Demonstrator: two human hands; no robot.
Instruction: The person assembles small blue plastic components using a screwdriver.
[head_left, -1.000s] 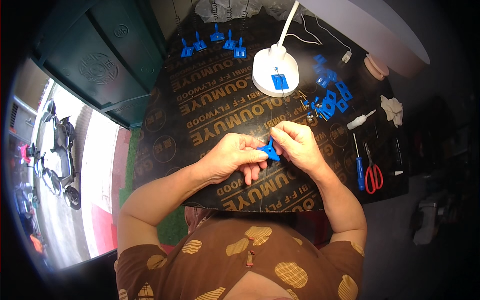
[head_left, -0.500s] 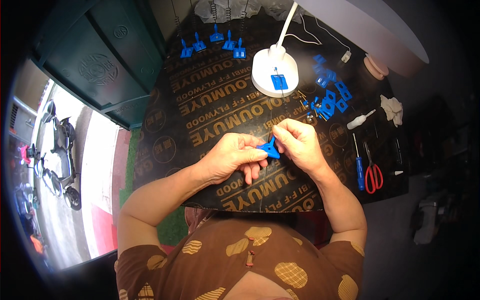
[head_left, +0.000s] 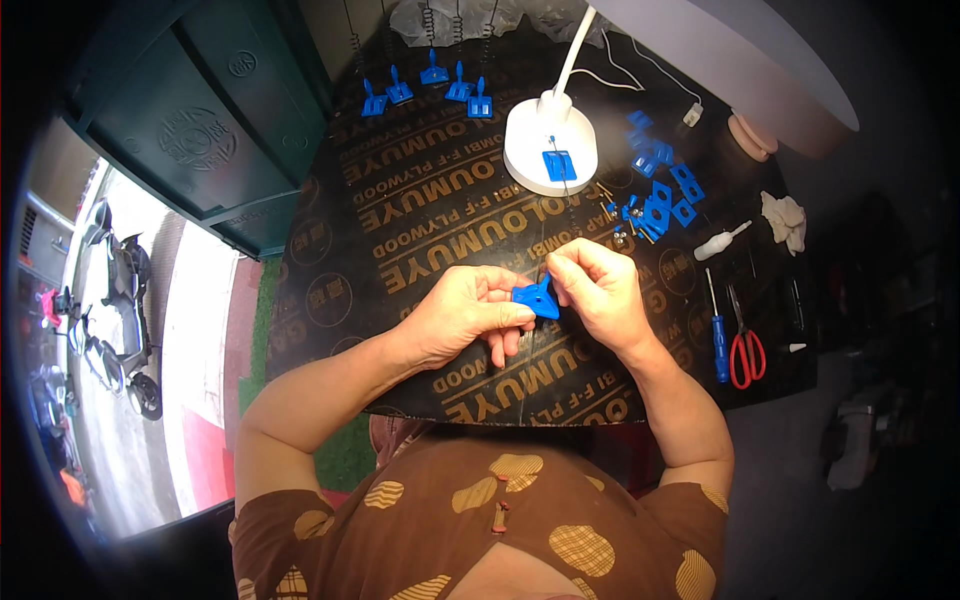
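Blue clip (head_left: 535, 298), pinched between both hands above the board (head_left: 420, 210). Left hand (head_left: 462, 315) curls closed around its left end; right hand (head_left: 592, 290) grips its right end, fingertips apparently on a thin wire. Beyond the hands: lamp base (head_left: 548, 150); right: screwdriver (head_left: 718, 335), scissors (head_left: 745, 345).

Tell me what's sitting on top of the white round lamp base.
A small blue plastic piece lies flat on the white lamp base, with a thin wire or spring crossing it. Whatever is under the piece is covered.
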